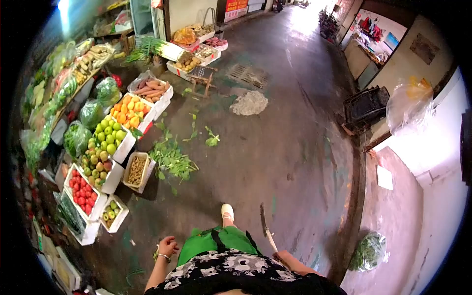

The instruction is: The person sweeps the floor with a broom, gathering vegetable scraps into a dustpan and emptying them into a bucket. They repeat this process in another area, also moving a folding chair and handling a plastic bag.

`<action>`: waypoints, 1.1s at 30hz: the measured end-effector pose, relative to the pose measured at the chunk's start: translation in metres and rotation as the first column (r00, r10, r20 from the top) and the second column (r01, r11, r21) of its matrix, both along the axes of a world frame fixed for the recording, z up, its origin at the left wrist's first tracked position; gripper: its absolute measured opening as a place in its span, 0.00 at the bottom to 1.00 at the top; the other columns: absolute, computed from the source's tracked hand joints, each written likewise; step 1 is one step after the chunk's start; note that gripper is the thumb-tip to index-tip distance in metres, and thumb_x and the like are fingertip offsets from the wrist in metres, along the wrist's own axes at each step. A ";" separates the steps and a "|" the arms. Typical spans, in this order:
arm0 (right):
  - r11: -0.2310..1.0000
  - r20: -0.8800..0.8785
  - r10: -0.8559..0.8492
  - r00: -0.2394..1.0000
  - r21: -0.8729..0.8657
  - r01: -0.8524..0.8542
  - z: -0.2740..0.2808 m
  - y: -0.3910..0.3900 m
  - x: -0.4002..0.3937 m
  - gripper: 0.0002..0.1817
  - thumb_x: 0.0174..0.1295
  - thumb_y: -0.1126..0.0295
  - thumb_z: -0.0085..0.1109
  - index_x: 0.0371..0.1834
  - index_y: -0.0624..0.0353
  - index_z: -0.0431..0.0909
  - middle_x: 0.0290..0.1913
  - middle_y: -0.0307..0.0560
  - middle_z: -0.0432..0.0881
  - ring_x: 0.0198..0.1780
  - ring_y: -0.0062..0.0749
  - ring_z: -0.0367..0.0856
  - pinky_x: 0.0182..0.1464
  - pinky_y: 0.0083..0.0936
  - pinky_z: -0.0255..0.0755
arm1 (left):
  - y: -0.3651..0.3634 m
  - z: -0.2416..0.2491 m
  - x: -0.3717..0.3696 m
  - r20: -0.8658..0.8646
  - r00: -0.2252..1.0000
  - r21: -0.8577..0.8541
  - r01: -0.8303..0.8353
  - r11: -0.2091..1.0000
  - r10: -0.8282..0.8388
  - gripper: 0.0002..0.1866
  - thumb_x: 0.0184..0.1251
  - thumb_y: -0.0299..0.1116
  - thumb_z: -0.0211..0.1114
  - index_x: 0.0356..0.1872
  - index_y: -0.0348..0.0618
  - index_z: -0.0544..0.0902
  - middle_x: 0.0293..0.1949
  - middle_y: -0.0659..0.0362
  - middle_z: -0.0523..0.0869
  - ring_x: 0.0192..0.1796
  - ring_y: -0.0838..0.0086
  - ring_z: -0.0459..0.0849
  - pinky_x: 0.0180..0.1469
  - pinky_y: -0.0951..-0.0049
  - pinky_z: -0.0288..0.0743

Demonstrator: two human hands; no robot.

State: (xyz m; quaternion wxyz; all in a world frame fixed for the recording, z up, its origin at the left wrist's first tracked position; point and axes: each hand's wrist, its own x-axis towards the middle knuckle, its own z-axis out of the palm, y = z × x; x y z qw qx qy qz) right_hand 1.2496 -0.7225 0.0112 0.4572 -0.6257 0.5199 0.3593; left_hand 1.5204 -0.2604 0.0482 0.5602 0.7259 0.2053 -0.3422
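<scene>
My right hand is low in the view, beside my hip, closed round the pale handle of a knife. Its long, narrow, dark blade points forward over the floor. On the other side, my left hand hangs beside the green cloth at my front. Its fingers are loosely bent, with nothing visible in them, and a bracelet circles the wrist. One of my pale shoes shows ahead of the cloth.
Along the left stand white boxes of tomatoes, green apples, orange fruit and sweet potatoes. Loose green leaves lie on the floor. A small stool is farther ahead. To the right, a bag of greens sits by the wall.
</scene>
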 end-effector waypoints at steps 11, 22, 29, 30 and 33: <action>0.954 0.218 -0.247 0.944 0.223 0.199 0.016 -0.113 0.277 0.09 0.56 0.71 0.50 0.21 0.63 0.69 0.15 0.47 0.70 0.12 0.35 0.69 0.14 0.33 0.65 | -0.059 -0.045 0.075 0.038 0.985 0.261 0.154 0.953 -0.169 0.17 0.51 0.34 0.63 0.43 0.38 0.81 0.37 0.52 0.85 0.38 0.70 0.82 0.42 0.72 0.74; 0.959 0.215 -0.161 0.963 0.266 0.101 0.043 -0.126 0.486 0.04 0.57 0.75 0.47 0.34 0.56 0.65 0.19 0.41 0.67 0.13 0.24 0.63 0.12 0.26 0.60 | -0.092 -0.048 0.217 -0.085 0.961 0.220 0.275 0.936 -0.262 0.22 0.61 0.43 0.54 0.49 0.37 0.77 0.47 0.49 0.81 0.52 0.66 0.78 0.54 0.73 0.68; 0.962 0.144 -0.122 0.982 0.260 0.081 0.037 -0.114 0.579 0.05 0.55 0.76 0.48 0.34 0.57 0.65 0.19 0.42 0.67 0.12 0.25 0.64 0.11 0.25 0.59 | -0.097 -0.025 0.321 -0.025 0.957 0.266 0.286 0.921 -0.290 0.20 0.58 0.40 0.56 0.48 0.38 0.77 0.41 0.49 0.83 0.45 0.65 0.82 0.49 0.71 0.72; 0.961 0.169 -0.151 0.974 0.257 0.104 0.038 -0.112 0.595 0.06 0.54 0.76 0.48 0.34 0.57 0.65 0.19 0.41 0.67 0.12 0.25 0.64 0.11 0.25 0.60 | -0.093 -0.034 0.329 -0.045 0.968 0.255 0.251 0.934 -0.248 0.19 0.57 0.39 0.58 0.47 0.39 0.78 0.39 0.50 0.84 0.43 0.65 0.82 0.47 0.71 0.73; 0.965 0.251 -0.171 0.953 0.239 0.111 0.037 -0.109 0.637 0.07 0.55 0.76 0.48 0.36 0.56 0.65 0.19 0.40 0.67 0.13 0.25 0.64 0.11 0.25 0.60 | -0.086 -0.062 0.338 -0.024 0.993 0.225 0.114 0.968 -0.112 0.18 0.54 0.37 0.61 0.46 0.40 0.79 0.35 0.50 0.84 0.38 0.67 0.82 0.44 0.71 0.74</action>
